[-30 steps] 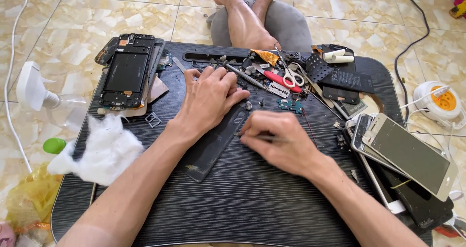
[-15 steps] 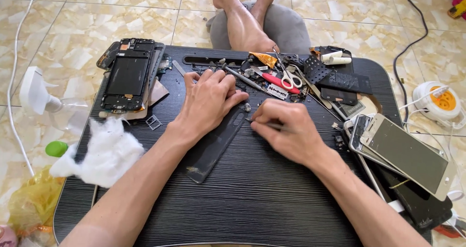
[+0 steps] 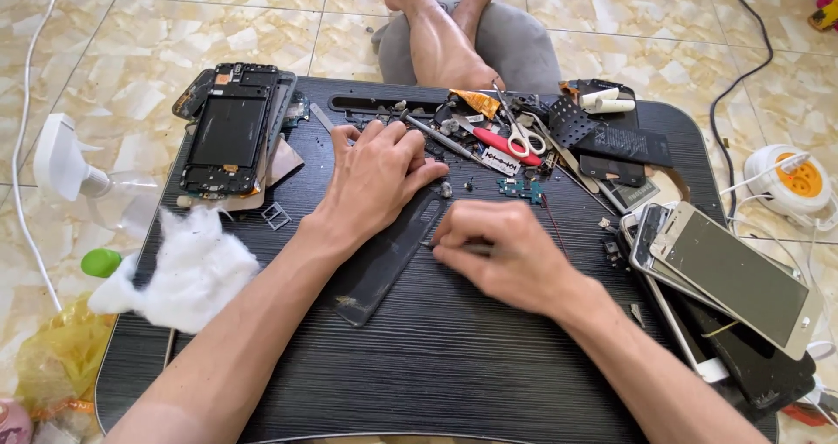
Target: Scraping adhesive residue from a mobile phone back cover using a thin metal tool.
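Dark flat panel (image 3: 384,261) upper end hidden under left hand (image 3: 375,178).

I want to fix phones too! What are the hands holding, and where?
Left hand presses flat on the dark phone panel's upper end. Right hand pinches a thin tool; which part, hidden.

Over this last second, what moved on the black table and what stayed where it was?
The right hand slid a little towards the left hand, along the dark phone panel. Its fingertips remain pinched together; what they hold is hidden. The left hand keeps pressing the panel. The opened phone and cotton wad have not moved.
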